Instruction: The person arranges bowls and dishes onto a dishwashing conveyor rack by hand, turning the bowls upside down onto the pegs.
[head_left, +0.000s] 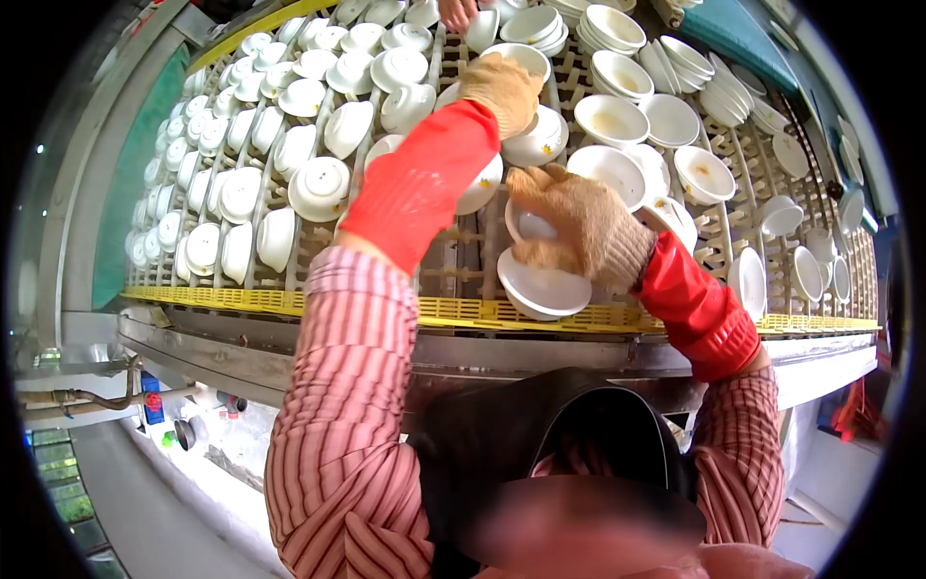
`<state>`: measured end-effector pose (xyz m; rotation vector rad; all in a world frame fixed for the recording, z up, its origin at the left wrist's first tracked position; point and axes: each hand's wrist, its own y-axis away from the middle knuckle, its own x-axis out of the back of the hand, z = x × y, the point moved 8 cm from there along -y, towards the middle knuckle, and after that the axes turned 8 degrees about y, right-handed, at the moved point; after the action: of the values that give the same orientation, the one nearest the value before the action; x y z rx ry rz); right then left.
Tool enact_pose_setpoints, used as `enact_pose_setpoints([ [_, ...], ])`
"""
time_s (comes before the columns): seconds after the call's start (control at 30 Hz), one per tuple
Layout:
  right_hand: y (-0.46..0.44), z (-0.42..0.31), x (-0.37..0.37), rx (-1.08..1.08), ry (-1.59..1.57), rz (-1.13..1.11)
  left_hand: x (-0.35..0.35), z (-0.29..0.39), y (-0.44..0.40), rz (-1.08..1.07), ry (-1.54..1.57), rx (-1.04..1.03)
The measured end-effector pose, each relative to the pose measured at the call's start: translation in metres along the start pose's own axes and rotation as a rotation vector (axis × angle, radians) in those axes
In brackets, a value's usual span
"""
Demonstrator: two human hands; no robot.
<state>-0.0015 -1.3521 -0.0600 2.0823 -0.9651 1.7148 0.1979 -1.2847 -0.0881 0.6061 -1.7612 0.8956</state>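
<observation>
The one view comes from a head-worn camera; it faces forward and down, its wide lens bowing straight lines and leaving black corners; pink striped cloth sleeves (338, 396) loom nearest, rising from the lower border; white round bowls (545, 288) lie a little farther off; the beige slatted rack with a yellow plastic edge (449, 311) fills most of the upper half, its far part cut by the top border.

Industrial dishwashing area: pegged conveyor (461, 259), soiled bowls (707, 175)
</observation>
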Motion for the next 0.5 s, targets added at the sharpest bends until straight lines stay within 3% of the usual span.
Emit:
enact_pose_setpoints([
  [0.03,0.001,-0.005,-0.003,0.108,0.095,0.099,-0.001,-0.006,-0.005,-0.053,0.050,0.097],
  [0.1,0.008,-0.008,-0.015,0.103,0.180,0.048,-0.007,-0.014,-0.006,-0.169,0.155,0.278],
  [0.13,0.014,-0.004,-0.029,0.092,0.203,0.038,-0.004,-0.014,-0.007,-0.155,0.120,0.255],
  [0.2,0.016,-0.005,-0.024,-0.069,0.105,-0.089,-0.007,-0.019,-0.005,-0.133,0.054,0.204],
  [0.33,0.039,0.010,0.005,-0.460,-0.260,-0.187,0.000,-0.032,-0.003,-0.225,0.296,0.380],
  [0.37,0.056,0.024,0.004,-0.569,-0.465,-0.070,0.017,-0.028,0.003,-0.109,0.326,0.209],
  [0.4,0.072,0.035,0.011,-0.732,-0.649,-0.002,0.012,-0.049,0.019,0.088,0.963,0.376],
  [0.47,0.098,0.075,0.008,-0.761,-0.764,0.099,0.037,-0.044,0.047,0.164,1.176,0.347],
  [0.5,0.102,0.079,0.019,-0.806,-0.799,0.118,0.043,-0.041,0.061,0.146,1.306,0.467],
])
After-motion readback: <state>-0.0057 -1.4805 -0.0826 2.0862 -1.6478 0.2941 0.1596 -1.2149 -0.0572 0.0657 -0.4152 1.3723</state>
